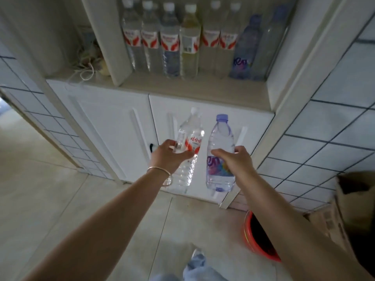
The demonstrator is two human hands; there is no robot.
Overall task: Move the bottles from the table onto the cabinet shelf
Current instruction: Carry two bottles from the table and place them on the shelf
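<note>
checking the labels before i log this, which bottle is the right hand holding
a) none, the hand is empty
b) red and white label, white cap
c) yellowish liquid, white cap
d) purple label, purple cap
d: the right hand grips the purple-capped bottle around its purple label, while the left hand holds the red-labelled bottle.

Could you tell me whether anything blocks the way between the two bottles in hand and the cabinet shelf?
Nothing visible blocks the open air between the red-labelled bottle, the purple-capped bottle and the shelf. The standing bottle row fills the back; only the front strip shows bare.
</note>
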